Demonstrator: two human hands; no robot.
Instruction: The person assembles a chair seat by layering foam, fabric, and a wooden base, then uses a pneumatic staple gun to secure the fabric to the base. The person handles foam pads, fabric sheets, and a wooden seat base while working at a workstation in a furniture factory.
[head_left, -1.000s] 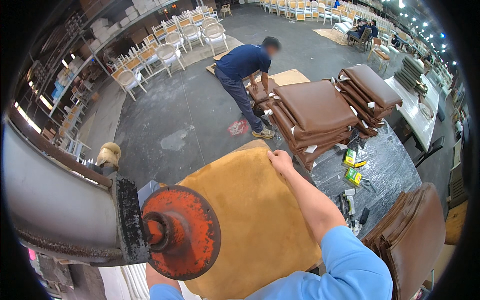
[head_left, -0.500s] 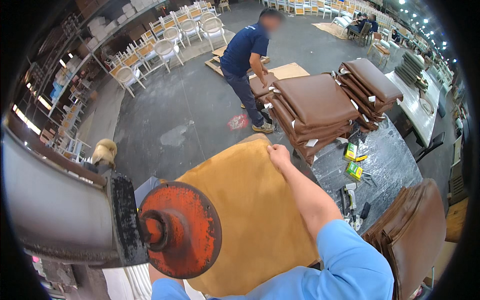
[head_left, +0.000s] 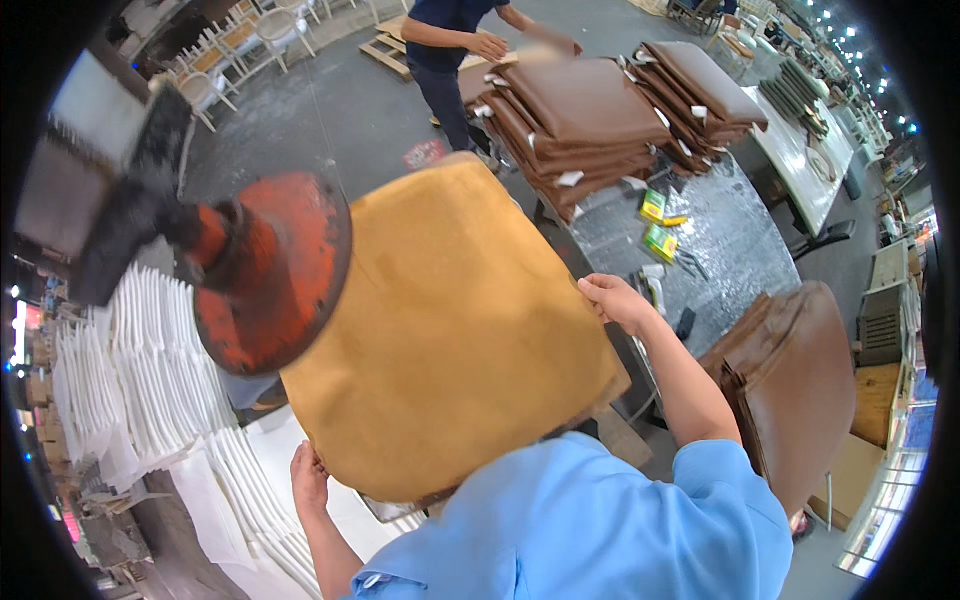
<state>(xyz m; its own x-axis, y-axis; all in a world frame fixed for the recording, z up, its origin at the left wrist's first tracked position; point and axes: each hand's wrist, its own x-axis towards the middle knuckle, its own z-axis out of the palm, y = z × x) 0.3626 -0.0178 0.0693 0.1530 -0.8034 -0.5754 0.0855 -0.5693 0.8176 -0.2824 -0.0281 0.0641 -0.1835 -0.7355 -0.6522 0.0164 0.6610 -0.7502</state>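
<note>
A large tan square pad (head_left: 450,330), looking like a seat cushion with rounded corners, lies in front of my body. My right hand (head_left: 615,300) is closed on its right edge, thumb on top. At the near left corner my left hand (head_left: 310,478) grips the edge, some of its fingers hidden beneath the pad. A worn orange-red round plate (head_left: 285,270) on a dark arm (head_left: 130,220) covers the pad's far left side in the picture. Whether the plate touches the pad I cannot tell. The pad's underside and its support are mostly hidden.
Stacked brown upholstered cushions (head_left: 590,110) sit on a table (head_left: 730,220) with green-yellow boxes (head_left: 660,240) and tools. More brown pieces (head_left: 800,390) stand at right. White sheets (head_left: 150,370) are piled at left. Beyond the stacks, a person in a navy shirt (head_left: 440,40) reaches toward them.
My right hand has moved from the pad's far end to its right edge. The pad has turned and sits clearer of the plate. My left hand, hidden before, now shows at the near left corner.
</note>
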